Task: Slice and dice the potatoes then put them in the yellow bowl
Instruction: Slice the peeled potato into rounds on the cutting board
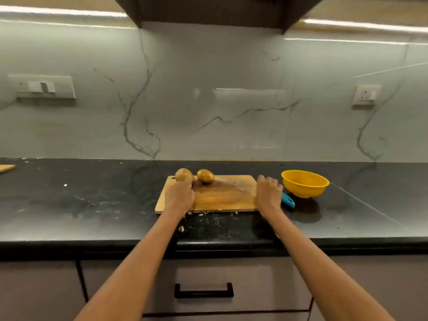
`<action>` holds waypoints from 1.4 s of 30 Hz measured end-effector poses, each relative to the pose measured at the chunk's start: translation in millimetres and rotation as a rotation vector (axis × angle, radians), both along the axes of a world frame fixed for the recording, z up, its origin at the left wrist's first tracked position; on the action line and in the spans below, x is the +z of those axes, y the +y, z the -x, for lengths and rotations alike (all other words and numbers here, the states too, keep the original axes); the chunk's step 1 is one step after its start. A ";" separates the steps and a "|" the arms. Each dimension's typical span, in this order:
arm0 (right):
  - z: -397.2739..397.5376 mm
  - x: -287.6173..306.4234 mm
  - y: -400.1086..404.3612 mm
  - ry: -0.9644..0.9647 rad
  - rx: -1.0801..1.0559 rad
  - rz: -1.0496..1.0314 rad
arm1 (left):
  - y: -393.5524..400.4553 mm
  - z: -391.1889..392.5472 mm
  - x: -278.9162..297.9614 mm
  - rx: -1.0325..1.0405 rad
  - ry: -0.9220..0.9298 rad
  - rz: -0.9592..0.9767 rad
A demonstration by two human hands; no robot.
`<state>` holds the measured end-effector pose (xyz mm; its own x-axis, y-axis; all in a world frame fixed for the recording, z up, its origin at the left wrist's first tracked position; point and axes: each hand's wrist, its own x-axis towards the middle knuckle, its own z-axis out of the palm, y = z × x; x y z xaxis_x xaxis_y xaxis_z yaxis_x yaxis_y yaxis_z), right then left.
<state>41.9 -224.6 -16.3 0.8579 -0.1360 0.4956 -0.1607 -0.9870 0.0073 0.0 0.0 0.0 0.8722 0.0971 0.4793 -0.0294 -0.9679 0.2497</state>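
Two whole brown potatoes sit at the far edge of a wooden cutting board (pixel 222 198): the left potato (pixel 183 174) and the right potato (pixel 205 176). My left hand (pixel 179 196) lies over the board's left part, fingertips reaching the near side of the left potato. My right hand (pixel 268 193) hovers at the board's right edge, fingers loosely bent and blurred, holding nothing I can see. A blue knife handle (pixel 288 200) pokes out from under it on the counter. The yellow bowl (pixel 305 183) stands empty just right of the board.
The black stone counter (pixel 92 205) carries small potato scraps (pixel 181 228) near the board's front edge. Another wooden board's corner (pixel 7 168) shows at far left. A marble backsplash with sockets rises behind. A drawer with a black handle (pixel 203 291) is below.
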 end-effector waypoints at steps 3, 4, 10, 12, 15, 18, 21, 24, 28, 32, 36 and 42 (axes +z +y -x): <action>-3.8 -3.5 -22.5 0.094 -0.152 -0.083 | 2.5 0.2 -0.8 -0.024 0.058 -0.063; -6.3 -4.4 -28.5 0.086 -0.148 -0.096 | 2.1 -2.2 -1.1 -0.021 0.054 -0.071; -30.8 -4.4 -36.1 0.101 -0.117 -0.109 | -7.6 -36.6 -0.8 -0.032 -0.130 -0.080; -35.8 -6.0 -34.6 0.104 -0.132 -0.143 | -11.4 -51.7 -2.8 -0.062 -0.200 -0.081; -50.0 -6.6 -29.2 0.013 -0.123 -0.194 | -15.5 -82.3 -4.7 -0.128 -0.202 -0.057; -65.7 0.4 -14.8 -0.142 0.014 -0.248 | -16.0 -112.0 -5.1 -0.148 -0.046 -0.145; -82.5 8.4 6.3 -0.161 0.206 -0.413 | -16.7 -132.1 -8.8 -0.113 0.157 -0.317; -93.9 9.3 21.8 -0.131 0.311 -0.559 | -19.2 -140.0 -11.4 -0.068 0.139 -0.367; -103.0 5.3 27.4 -0.137 0.392 -0.644 | -24.4 -138.0 -12.3 -0.072 0.102 -0.348; -92.7 6.0 23.0 -0.105 0.448 -0.825 | -36.8 -127.3 -15.0 -0.237 0.111 -0.086; -77.2 4.7 18.8 0.032 0.435 -0.946 | -51.4 -106.8 -16.0 -0.398 0.250 0.232; -44.0 9.9 18.2 0.176 0.401 -1.014 | -62.6 -83.6 -11.6 -0.516 0.298 0.445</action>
